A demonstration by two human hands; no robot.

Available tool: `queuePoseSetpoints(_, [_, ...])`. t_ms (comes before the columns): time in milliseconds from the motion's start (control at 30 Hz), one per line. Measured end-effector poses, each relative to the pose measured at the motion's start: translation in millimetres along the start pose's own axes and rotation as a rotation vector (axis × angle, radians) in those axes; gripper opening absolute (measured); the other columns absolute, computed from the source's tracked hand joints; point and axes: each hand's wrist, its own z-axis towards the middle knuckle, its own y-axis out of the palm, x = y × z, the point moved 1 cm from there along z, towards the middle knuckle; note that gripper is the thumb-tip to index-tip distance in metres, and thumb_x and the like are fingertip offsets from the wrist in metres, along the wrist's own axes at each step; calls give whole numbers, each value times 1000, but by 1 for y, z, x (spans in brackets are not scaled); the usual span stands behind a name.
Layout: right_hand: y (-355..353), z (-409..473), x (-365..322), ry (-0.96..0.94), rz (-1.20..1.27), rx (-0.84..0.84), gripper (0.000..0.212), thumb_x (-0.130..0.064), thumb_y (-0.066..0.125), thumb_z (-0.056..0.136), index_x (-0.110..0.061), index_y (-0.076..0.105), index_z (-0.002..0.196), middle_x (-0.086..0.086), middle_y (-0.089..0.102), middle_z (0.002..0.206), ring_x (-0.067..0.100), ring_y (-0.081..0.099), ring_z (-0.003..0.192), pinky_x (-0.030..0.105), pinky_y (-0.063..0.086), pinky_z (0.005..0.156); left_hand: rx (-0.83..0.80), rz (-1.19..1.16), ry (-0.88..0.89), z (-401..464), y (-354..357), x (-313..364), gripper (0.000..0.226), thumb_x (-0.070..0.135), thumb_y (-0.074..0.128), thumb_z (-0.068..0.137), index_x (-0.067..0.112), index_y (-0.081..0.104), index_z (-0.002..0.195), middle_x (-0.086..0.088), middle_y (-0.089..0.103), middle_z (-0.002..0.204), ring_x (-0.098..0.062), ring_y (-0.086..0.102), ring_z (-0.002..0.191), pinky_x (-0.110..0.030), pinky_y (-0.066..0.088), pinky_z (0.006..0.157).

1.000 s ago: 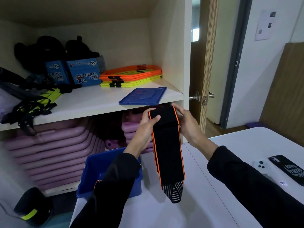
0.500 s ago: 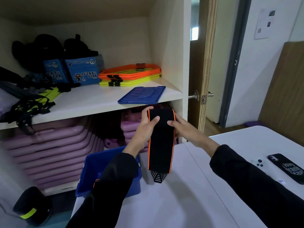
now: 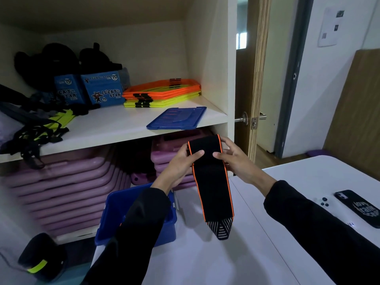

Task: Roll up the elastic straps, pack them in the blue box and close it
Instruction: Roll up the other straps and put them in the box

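A black elastic strap (image 3: 212,190) with orange edges hangs above the white table (image 3: 236,260), its striped tip just over the surface. Its top end is rolled between both hands. My left hand (image 3: 178,163) pinches the roll from the left, thumb across the front. My right hand (image 3: 232,159) holds it from the right. The open blue box (image 3: 115,219) stands at the table's left corner, partly hidden by my left sleeve. Its blue lid (image 3: 176,118) lies flat on the shelf above.
A shelf unit stands behind the table with orange and yellow flat rings (image 3: 162,93), blue cartons (image 3: 102,89) and purple stacked mats (image 3: 61,186) below. A black phone (image 3: 359,206) lies on the table at right. A door (image 3: 257,79) stands open beside the shelf.
The hanging part of the strap was shorter half a second ago and now hangs longer again; both hands keep hold of the rolled top end and have shifted their grip.
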Motion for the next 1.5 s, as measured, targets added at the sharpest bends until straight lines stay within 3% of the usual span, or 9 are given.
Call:
queuePoseSetpoints(233, [-3, -1, 2, 6, 63, -1, 47, -1, 51, 90, -24, 39, 130, 2, 63, 98, 10, 65, 82, 18, 53, 60, -73, -33, -44, -1, -3, 2, 46, -6, 58, 84, 16, 44, 122, -1, 64, 93, -4, 70, 78, -26, 55, 83])
queuePoseSetpoints(467, [-2, 1, 3, -22, 119, 12, 37, 4, 49, 89, -28, 53, 107, 1, 60, 93, 9, 64, 75, 20, 53, 56, 6, -198, -63, -2, -2, -8, 40, -2, 61, 83, 16, 52, 118, -9, 68, 101, -19, 68, 89, -30, 56, 84])
queuePoseSetpoints(600, [-2, 3, 3, -57, 125, 12, 34, 6, 49, 89, -26, 56, 99, -1, 59, 89, 0, 65, 66, 17, 52, 54, 13, -286, -123, -4, -1, -11, 36, -1, 59, 85, 16, 53, 116, -11, 67, 100, -21, 68, 86, -26, 60, 69])
queuePoseSetpoints(833, [-2, 5, 6, -192, 28, 46, 33, 11, 48, 87, -18, 61, 78, -7, 61, 110, 9, 63, 98, 20, 57, 72, -71, -289, -115, -3, -3, -5, 40, -13, 52, 83, 11, 51, 114, -10, 65, 93, -13, 72, 72, -26, 60, 66])
queuePoseSetpoints(1067, [-5, 8, 9, -216, -74, 81, 58, 18, 44, 85, -26, 71, 60, -9, 61, 114, 12, 59, 107, 27, 56, 86, -114, -266, -109, -2, 0, -4, 44, -9, 53, 85, 11, 45, 124, -8, 62, 98, -14, 69, 81, -27, 59, 74])
queuePoseSetpoints(1200, [-5, 8, 12, -96, 15, 184, 43, 7, 34, 91, -13, 71, 83, 2, 58, 124, 22, 58, 103, 27, 51, 78, -70, -232, -87, 0, 4, -7, 57, -13, 52, 84, 17, 37, 130, -4, 60, 100, -14, 63, 88, -24, 59, 74])
queuePoseSetpoints(1300, [-1, 5, 13, -6, 153, 175, 37, -22, 27, 101, -25, 55, 125, 4, 59, 118, 20, 57, 100, 36, 45, 89, -24, -210, -74, 4, 2, -10, 61, -12, 55, 83, 9, 33, 136, -6, 61, 106, -23, 60, 105, -41, 47, 101])
queuePoseSetpoints(1367, [4, 5, 18, 48, 93, 107, 40, -46, 20, 98, -35, 48, 125, -4, 59, 117, 13, 58, 106, 35, 47, 92, -11, -182, -74, 6, 1, -12, 56, -9, 57, 82, 6, 37, 133, -10, 60, 113, -32, 53, 119, -48, 38, 108])
queuePoseSetpoints(1500, [15, 10, 33, 83, 6, 75, 66, -66, 34, 86, -35, 27, 144, -5, 41, 147, 13, 37, 136, 40, 32, 114, -45, -125, -48, 6, 5, -15, 48, -7, 55, 84, 9, 42, 128, -9, 60, 114, -26, 55, 114, -33, 47, 97])
